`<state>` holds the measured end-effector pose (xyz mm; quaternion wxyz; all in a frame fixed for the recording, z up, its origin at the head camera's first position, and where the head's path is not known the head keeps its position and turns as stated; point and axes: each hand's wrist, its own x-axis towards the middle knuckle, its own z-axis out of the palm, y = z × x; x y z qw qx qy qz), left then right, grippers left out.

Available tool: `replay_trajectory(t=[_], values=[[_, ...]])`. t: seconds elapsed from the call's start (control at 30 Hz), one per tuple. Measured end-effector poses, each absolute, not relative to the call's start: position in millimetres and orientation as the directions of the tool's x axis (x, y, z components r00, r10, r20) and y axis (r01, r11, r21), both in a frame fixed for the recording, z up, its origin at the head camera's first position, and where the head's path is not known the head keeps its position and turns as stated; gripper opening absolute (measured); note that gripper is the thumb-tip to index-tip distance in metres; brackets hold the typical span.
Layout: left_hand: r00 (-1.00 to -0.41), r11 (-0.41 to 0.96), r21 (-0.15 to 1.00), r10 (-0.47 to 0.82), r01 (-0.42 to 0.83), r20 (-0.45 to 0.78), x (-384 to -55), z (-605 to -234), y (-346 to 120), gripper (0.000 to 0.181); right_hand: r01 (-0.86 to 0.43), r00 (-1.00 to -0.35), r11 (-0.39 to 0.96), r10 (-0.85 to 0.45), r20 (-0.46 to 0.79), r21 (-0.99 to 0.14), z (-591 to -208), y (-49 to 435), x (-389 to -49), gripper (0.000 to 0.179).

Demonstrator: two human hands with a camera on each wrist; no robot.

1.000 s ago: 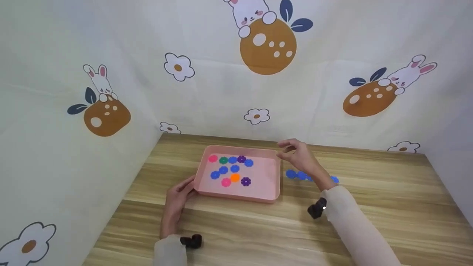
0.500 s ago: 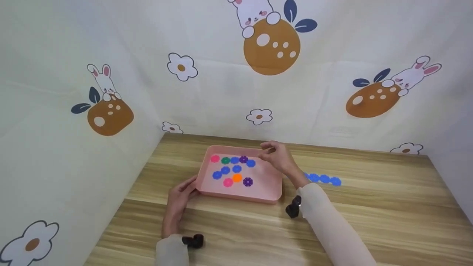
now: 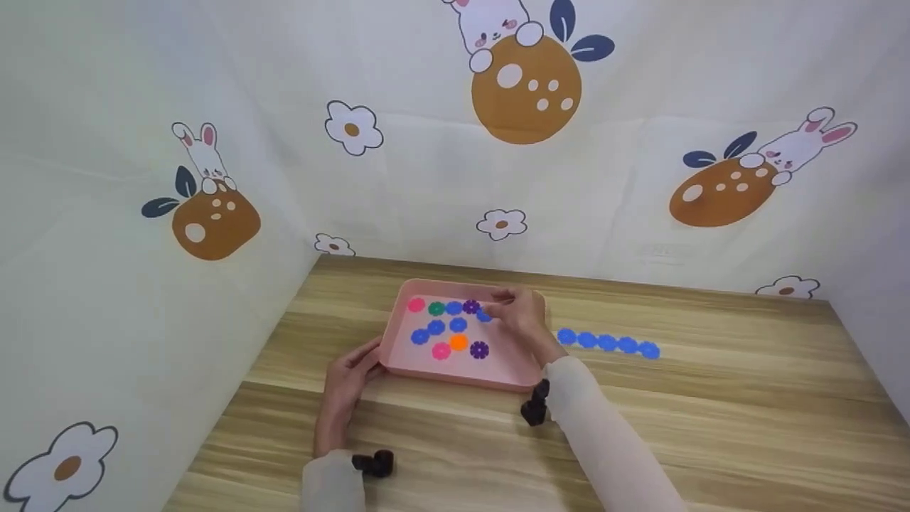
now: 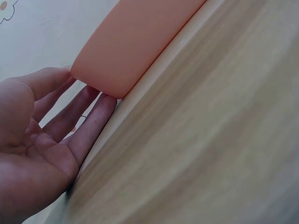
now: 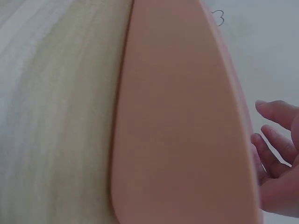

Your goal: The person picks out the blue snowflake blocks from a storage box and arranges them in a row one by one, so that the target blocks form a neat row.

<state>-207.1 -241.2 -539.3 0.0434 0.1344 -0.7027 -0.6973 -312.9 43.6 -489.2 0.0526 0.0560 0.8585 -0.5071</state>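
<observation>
Tray: the pink tray (image 3: 455,359) sits on the wooden table (image 3: 711,405), between my two hands, at the back left part of the tabletop.
Left hand: my left hand (image 3: 346,380) lies at the tray's near left corner, fingers (image 4: 91,119) straight and relaxed, their tips touching the tray wall (image 4: 135,42); nothing gripped.
Right hand: my right hand (image 3: 517,313) is over the tray's back right part, fingertips at a blue flower disc (image 3: 484,316). I cannot tell whether they pinch it; the wrist view shows only loosely bent fingers (image 5: 275,140) beside the tray wall (image 5: 177,121).
Tray contents: flower discs in pink, green, blue, purple and orange, lying flat.
Outside tray: a row of blue discs (image 3: 606,343) on the table, to the right of the tray and apart from my right hand.
</observation>
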Motion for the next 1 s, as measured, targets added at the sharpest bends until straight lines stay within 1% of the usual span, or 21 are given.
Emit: replay_trajectory(t=[0.13,0.27,0.47,0.57,0.83,1.0], values=[[-0.959,0.004,0.991,-0.252,-0.137,-0.132,-208,-541,-240,0.034,0.165,-0.986,0.502,0.066,-0.153,-0.849,-494,39,-313,0.029],[-0.958,0.016,0.988,-0.249,-0.152,-0.143,-208,-543,-239,0.034,0.199,-0.979,0.471,0.064,-0.192,-0.859,-497,36,-313,0.032],[-0.957,0.008,0.989,-0.251,-0.15,-0.143,-209,-542,-242,0.034,0.202,-0.979,0.501,0.091,-0.181,-0.842,-504,30,-314,0.032],[-0.96,-0.001,0.989,-0.242,-0.147,-0.143,-209,-540,-242,0.036,0.21,-0.978,0.488,0.092,-0.189,-0.847,-506,29,-315,0.034],[-0.967,-0.047,0.997,-0.243,-0.069,-0.078,-209,-541,-245,0.034,0.145,-0.989,0.48,0.065,-0.129,-0.865,-508,29,-314,0.03],[-0.966,-0.014,0.996,-0.243,-0.086,-0.087,-208,-542,-244,0.033,0.151,-0.988,0.481,0.062,-0.138,-0.864,-510,28,-313,0.029]])
